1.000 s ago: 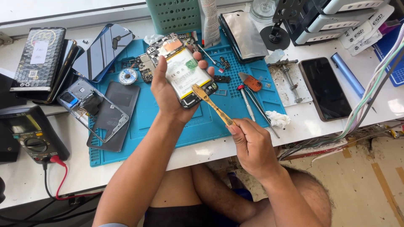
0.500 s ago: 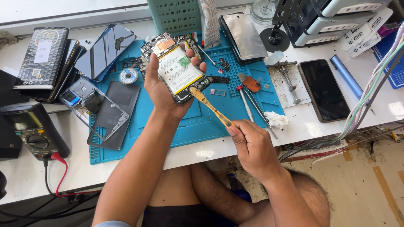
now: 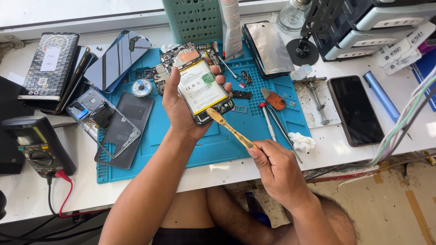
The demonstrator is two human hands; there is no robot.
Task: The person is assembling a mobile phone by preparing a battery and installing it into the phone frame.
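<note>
Overhead, one opened phone (image 3: 200, 88), one yellow brush (image 3: 229, 128).
Left hand (image 3: 181, 109) clamps the phone; right hand (image 3: 277, 170) pinches the brush, bristles touching its near edge above one blue mat (image 3: 227, 145).

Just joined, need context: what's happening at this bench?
A person sits at a white bench over a blue mat. The left hand holds an opened phone, back cover off, battery showing. The right hand holds a yellow brush with its head at the phone's lower end. A multimeter, screwdrivers and other phones lie around.
</note>
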